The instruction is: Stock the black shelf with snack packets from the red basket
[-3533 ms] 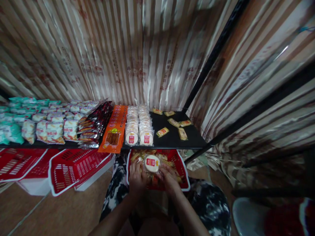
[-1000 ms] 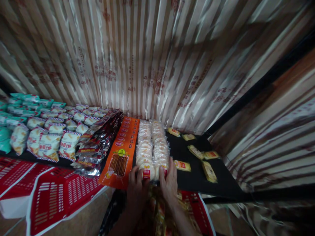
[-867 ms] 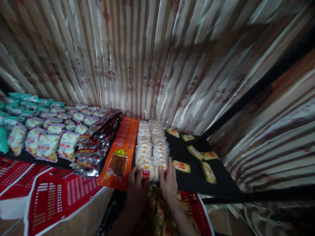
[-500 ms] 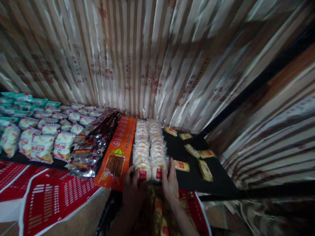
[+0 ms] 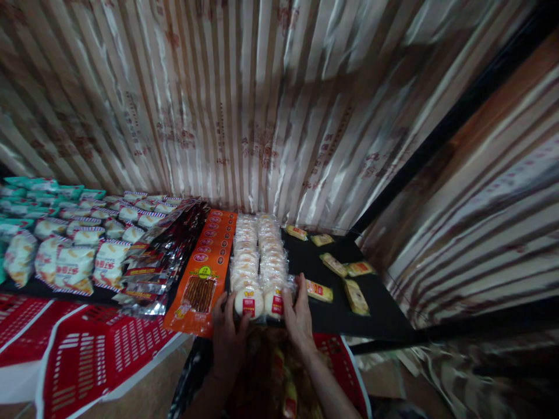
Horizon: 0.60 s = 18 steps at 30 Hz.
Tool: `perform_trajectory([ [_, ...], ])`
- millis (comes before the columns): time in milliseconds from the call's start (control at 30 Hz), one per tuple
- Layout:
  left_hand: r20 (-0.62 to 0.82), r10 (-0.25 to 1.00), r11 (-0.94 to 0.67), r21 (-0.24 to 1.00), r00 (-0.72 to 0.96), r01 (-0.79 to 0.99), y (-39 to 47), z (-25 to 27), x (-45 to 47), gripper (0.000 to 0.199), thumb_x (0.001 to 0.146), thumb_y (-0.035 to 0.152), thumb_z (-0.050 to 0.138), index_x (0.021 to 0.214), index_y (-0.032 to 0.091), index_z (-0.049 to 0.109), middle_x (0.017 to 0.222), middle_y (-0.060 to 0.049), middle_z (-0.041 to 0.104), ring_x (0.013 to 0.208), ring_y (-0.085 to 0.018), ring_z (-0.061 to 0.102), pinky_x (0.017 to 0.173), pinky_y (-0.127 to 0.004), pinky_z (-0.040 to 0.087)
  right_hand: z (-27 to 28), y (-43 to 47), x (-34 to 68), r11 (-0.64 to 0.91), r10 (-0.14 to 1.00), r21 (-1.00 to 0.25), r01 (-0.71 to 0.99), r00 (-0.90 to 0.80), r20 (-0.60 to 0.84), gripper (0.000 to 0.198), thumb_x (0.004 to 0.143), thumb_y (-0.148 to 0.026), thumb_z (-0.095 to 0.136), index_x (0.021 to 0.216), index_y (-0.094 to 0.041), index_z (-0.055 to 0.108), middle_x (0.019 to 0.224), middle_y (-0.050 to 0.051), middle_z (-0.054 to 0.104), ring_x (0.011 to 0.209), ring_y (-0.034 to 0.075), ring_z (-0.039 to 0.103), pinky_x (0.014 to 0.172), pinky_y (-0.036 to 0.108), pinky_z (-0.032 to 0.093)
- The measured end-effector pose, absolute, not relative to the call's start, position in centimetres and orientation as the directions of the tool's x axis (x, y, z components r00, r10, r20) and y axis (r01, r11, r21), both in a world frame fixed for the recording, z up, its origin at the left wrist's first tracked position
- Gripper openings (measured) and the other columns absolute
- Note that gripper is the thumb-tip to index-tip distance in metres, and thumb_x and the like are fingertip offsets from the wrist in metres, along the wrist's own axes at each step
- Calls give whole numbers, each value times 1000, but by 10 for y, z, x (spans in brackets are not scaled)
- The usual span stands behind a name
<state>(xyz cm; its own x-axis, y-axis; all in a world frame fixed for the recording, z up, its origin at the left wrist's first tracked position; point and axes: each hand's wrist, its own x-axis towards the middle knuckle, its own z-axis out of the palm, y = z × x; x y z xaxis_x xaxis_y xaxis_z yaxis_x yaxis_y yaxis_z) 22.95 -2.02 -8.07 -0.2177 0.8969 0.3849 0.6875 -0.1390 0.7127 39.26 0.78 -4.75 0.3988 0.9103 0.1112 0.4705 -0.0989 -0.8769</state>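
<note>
Two side-by-side rows of round white crackers in clear wrappers stand on a dark shelf: a left row and a right row. The front packs carry red labels. My left hand is at the front left corner of the left row, thumb and fingers apart, touching the front pack. At the front right of the right row, my right hand has its fingers stretched along the side and its thumb against the front pack. Neither hand is closed round a pack.
Left of the crackers lie an orange snack packet, dark shiny packets and white snack bags. Several small yellow packs lie scattered on the right. Red baskets stand below, before a striped curtain behind the shelf.
The view has shifted slightly, so the shelf appears a little further left. My hands stay at the front of both rows; the left fingers have eased slightly off the front label.
</note>
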Motion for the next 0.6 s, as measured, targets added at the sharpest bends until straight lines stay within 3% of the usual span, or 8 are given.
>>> perform_trajectory([
  [167, 361, 919, -181, 745, -160, 642, -17, -79, 233, 39, 87, 34, 43, 120, 15, 46, 116, -12, 52, 111, -24, 48, 96, -45, 40, -51, 13, 384, -130, 918, -819, 559, 380, 114, 81, 81, -55, 39, 143, -9, 14, 145, 19, 27, 133, 30, 28, 106, 46, 26],
  [267, 359, 917, -164, 738, -175, 655, -19, -73, 234, 41, 86, 35, 45, 122, 15, 44, 119, -13, 49, 113, -25, 46, 96, -47, 40, -49, 11, 384, -116, 925, -820, 560, 362, 116, 84, 80, -56, 39, 143, -8, 13, 145, 20, 27, 133, 29, 27, 107, 46, 25],
  [467, 479, 853, -228, 699, -207, 677, -9, -56, 235, 44, 88, 30, 41, 129, 15, 36, 133, -17, 36, 126, -28, 34, 102, -49, 33, -40, 10, 395, -108, 912, -902, 417, 403, 77, 82, 80, -59, 37, 143, -13, 13, 142, 17, 35, 129, 25, 36, 106, 41, 28],
  [600, 460, 856, -196, 712, -237, 674, 15, -49, 243, 45, 89, 32, 40, 130, 14, 36, 132, -18, 40, 125, -28, 37, 101, -50, 34, -31, 28, 404, -139, 905, -929, 343, 424, 21, 79, 81, -63, 30, 143, -15, 16, 143, 14, 34, 130, 22, 35, 107, 38, 27],
])
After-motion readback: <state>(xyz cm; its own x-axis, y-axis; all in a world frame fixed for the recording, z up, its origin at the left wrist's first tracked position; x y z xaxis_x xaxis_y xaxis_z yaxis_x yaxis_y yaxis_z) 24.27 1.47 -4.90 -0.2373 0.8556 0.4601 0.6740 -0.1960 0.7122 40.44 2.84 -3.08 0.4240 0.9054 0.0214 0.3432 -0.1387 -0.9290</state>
